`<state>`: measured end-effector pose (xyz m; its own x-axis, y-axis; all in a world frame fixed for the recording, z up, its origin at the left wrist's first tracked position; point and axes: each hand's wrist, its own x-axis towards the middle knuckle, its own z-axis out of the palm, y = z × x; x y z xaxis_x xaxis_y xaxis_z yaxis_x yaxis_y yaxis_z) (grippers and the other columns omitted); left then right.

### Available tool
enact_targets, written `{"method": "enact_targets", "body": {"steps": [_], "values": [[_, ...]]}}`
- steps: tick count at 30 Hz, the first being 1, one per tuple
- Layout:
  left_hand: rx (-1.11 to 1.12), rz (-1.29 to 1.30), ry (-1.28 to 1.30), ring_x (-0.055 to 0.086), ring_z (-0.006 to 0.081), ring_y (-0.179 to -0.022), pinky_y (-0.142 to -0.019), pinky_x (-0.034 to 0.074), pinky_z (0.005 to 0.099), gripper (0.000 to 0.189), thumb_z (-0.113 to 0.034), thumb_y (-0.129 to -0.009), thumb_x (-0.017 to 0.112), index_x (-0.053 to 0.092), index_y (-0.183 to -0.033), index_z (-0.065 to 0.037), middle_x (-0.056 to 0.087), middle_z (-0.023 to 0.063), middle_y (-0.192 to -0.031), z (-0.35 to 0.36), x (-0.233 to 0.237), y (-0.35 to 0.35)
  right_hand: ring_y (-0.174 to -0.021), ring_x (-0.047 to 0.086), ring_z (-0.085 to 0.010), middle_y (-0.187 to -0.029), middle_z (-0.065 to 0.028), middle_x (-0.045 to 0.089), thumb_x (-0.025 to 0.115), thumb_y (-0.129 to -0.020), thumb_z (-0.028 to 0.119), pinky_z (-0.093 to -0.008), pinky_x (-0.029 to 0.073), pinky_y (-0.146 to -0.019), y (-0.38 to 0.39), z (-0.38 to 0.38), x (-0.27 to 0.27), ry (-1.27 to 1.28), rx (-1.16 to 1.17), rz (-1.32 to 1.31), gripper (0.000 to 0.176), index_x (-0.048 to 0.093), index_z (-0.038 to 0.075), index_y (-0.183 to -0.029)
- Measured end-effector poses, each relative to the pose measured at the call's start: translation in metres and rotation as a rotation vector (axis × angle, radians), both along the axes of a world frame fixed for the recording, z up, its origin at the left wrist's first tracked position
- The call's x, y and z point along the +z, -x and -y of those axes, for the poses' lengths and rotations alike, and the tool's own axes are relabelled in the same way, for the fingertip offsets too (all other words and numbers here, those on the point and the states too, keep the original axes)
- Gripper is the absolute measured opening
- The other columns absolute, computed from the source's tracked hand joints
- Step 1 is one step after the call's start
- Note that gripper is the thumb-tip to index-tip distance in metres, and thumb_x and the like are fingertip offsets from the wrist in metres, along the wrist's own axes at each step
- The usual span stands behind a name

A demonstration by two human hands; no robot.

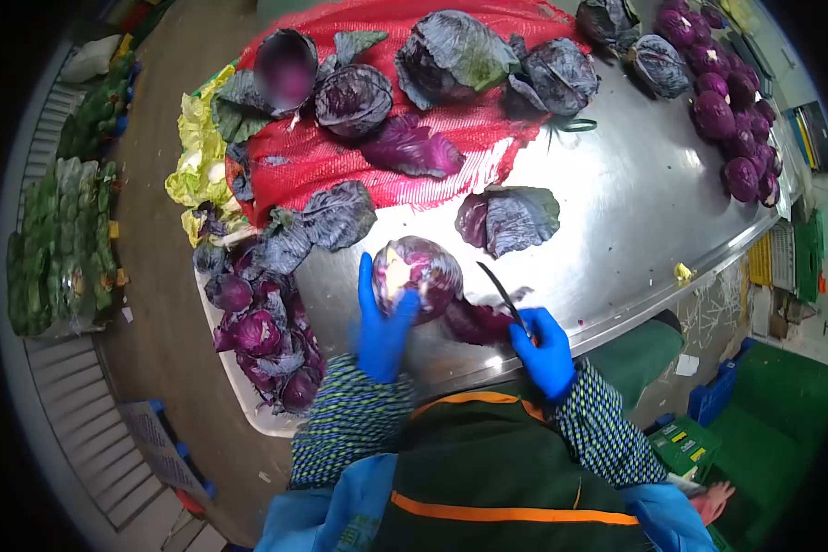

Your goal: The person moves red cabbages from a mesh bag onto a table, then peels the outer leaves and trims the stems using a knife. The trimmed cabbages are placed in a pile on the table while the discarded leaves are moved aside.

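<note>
A red cabbage (pixel 425 276), its pale cut stem facing left, rests on the metal table in front of me. My left hand (pixel 384 327), in a blue glove, grips it from the near left side, fingers along its left and thumb across the front; the thumb is blurred. In my blue-gloved right hand (pixel 543 354) is a knife (pixel 500 290) with a dark curved blade, pointing up and left. A loose purple leaf (pixel 478 322) lies between the cabbage and the knife hand. Beyond them sits a dark outer leaf (pixel 522 221).
Several untrimmed cabbages (pixel 455 60) lie on a red net sack (pixel 285 175) at the back. Peeled cabbages (pixel 741 129) are piled at the far right. A white bin (pixel 248 405) of purple leaves stands at left. Another person's hand (pixel 713 501) shows near green crates (pixel 685 446).
</note>
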<state>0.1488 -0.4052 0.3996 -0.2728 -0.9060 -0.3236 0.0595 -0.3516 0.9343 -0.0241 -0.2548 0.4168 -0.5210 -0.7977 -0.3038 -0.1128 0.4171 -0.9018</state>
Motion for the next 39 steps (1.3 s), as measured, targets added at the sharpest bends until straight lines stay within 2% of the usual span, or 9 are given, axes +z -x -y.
{"method": "enact_targets", "body": {"steps": [3, 6, 11, 21, 23, 26, 29, 32, 39], "values": [[-0.053, 0.22, 0.139, 0.036, 0.0268, -0.124, -0.104, 0.032, 0.0374, 0.088, -0.018, -0.069, 0.08, 0.027, -0.138, -0.001, 0.029, 0.0174, -0.135, -0.001, -0.001, 0.005, -0.083, 0.053, -0.012, -0.094, -0.007, 0.057, 0.063, -0.084, 0.011, -0.0244, 0.045, -0.073, 0.035, -0.033, -0.042, 0.1, -0.479, 0.38, 0.033, 0.051, 0.002, -0.113], [-0.309, 0.498, 0.711, 0.033, 0.034, -0.123, -0.103, 0.033, 0.0404, 0.106, -0.025, -0.054, 0.087, 0.026, -0.139, -0.003, 0.03, 0.0205, -0.131, -0.002, -0.005, 0.005, -0.097, 0.052, -0.0179, -0.117, -0.016, 0.043, 0.062, -0.084, 0.009, -0.0284, 0.046, -0.084, 0.05, -0.002, 0.019, -0.008, -0.353, 0.015, 0.074, 0.014, 0.004, -0.141], [-0.447, 0.535, 0.661, 0.034, 0.036, -0.121, -0.102, 0.036, 0.0415, 0.106, -0.025, -0.051, 0.088, 0.03, -0.138, -0.009, 0.027, 0.0202, -0.132, -0.001, 0.022, 0.019, -0.096, 0.054, -0.0174, -0.108, -0.0096, 0.052, 0.054, -0.087, 0.003, -0.0276, 0.043, -0.087, 0.02, 0.041, 0.037, 0.227, 0.191, -0.186, 0.046, 0.045, 0.006, -0.131], [-0.411, 0.497, 0.632, 0.035, 0.0358, -0.119, -0.1, 0.036, 0.0426, 0.09, -0.023, -0.058, 0.085, 0.038, -0.133, -0.01, 0.027, 0.0207, -0.13, 0.003, 0.01, 0.03, -0.072, 0.055, -0.0219, -0.079, -0.0085, 0.051, 0.051, -0.088, 0.011, -0.0301, 0.048, -0.064, 0.017, 0.049, 0.029, 0.036, 0.422, -0.49, 0.044, 0.047, 0.016, -0.132], [-0.409, 0.517, 0.63, 0.034, 0.0356, -0.12, -0.1, 0.036, 0.0428, 0.089, -0.023, -0.057, 0.085, 0.038, -0.132, -0.01, 0.027, 0.0208, -0.13, 0.003, 0.014, 0.032, -0.074, 0.056, -0.0243, -0.083, -0.0108, 0.053, 0.051, -0.089, 0.013, -0.032, 0.047, -0.066, 0.018, 0.048, 0.009, -0.018, 0.436, -0.469, 0.042, 0.048, 0.016, -0.131], [-0.378, 0.539, 0.691, 0.033, 0.0342, -0.121, -0.101, 0.035, 0.0416, 0.089, -0.022, -0.057, 0.086, 0.038, -0.131, -0.009, 0.029, 0.0198, -0.128, -0.009, 0.012, 0.027, -0.078, 0.056, -0.0279, -0.085, -0.0144, 0.054, 0.048, -0.091, 0.014, -0.0341, 0.046, -0.073, 0.041, 0.07, -0.008, 0.016, 0.008, -0.485, 0.037, 0.05, 0.014, -0.128], [-0.361, 0.52, 0.7, 0.034, 0.0328, -0.121, -0.102, 0.035, 0.0408, 0.09, -0.022, -0.057, 0.086, 0.037, -0.131, -0.008, 0.031, 0.0184, -0.127, -0.013, 0.015, 0.023, -0.074, 0.055, -0.0247, -0.082, -0.0126, 0.054, 0.053, -0.088, 0.008, -0.0311, 0.046, -0.07, 0.045, 0.076, 0.012, 0.141, 0.189, -0.127, 0.039, 0.052, 0.014, -0.127], [-0.361, 0.483, 0.604, 0.035, 0.0321, -0.121, -0.102, 0.034, 0.0403, 0.089, -0.022, -0.057, 0.086, 0.037, -0.131, -0.007, 0.031, 0.0182, -0.127, -0.001, 0.006, 0.027, -0.068, 0.056, -0.0216, -0.077, -0.0091, 0.053, 0.056, -0.086, 0.008, -0.0303, 0.047, -0.064, 0.021, 0.062, 0.023, 0.151, 0.314, -0.449, 0.043, 0.053, 0.017, -0.127], [-0.371, 0.579, 0.647, 0.034, 0.0326, -0.121, -0.102, 0.033, 0.0403, 0.089, -0.022, -0.058, 0.085, 0.037, -0.131, -0.007, 0.03, 0.0188, -0.128, -0.003, 0.013, 0.032, -0.065, 0.055, -0.021, -0.076, -0.0079, 0.053, 0.056, -0.086, 0.011, -0.0314, 0.046, -0.059, 0.02, 0.052, 0.007, 0.064, 0.388, -0.55, 0.04, 0.054, 0.017, -0.126]]}}
